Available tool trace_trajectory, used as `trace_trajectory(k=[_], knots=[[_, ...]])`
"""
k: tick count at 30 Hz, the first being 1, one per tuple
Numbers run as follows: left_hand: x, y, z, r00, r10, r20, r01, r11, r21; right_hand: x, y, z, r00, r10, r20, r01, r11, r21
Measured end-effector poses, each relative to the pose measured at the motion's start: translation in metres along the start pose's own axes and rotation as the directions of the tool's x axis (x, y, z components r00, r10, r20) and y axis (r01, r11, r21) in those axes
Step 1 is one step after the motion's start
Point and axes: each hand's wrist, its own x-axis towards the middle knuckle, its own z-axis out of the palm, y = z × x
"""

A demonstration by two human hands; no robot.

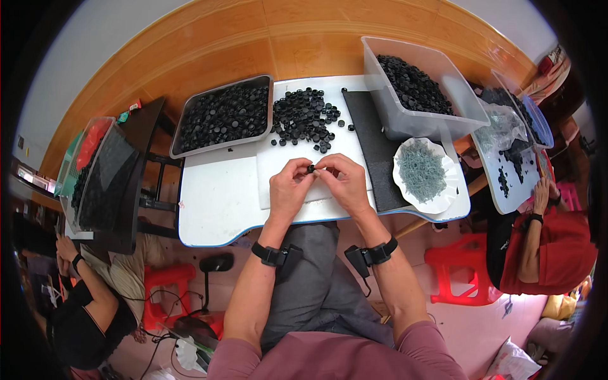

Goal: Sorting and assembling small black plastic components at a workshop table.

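Note:
Above the near part of the white table, my left hand and my right hand meet fingertip to fingertip. Both are closed in a pinch around one small round black cap. Fingers partly cover that cap, and anything else between the tips is too small to make out. Just beyond my hands lies a loose heap of similar black caps, with a few scattered singly around it. Right of my right hand, a white scalloped dish holds a mound of tiny grey-green pieces.
A shallow tray of black caps stands far left on the table. A deep clear bin of black parts is far right, partly on a dark mat. People sit at neighbouring tables left and right, near red stools.

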Motion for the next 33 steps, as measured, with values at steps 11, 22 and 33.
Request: trace_trajectory(k=[11,22,33], knots=[[0.001,0.003,-0.001,0.996,0.089,0.011,-0.089,0.993,0.072,-0.001,0.013,0.000,0.979,0.202,0.027,-0.204,0.967,0.150],[-0.001,0.001,-0.003,0.996,0.079,0.052,-0.083,0.993,0.085,-0.001,0.011,0.001,0.974,0.226,0.012,-0.225,0.962,0.154],[0.000,0.002,-0.002,0.997,0.045,0.061,-0.050,0.996,0.072,0.000,0.008,0.000,0.990,0.140,-0.015,-0.137,0.985,0.101]])
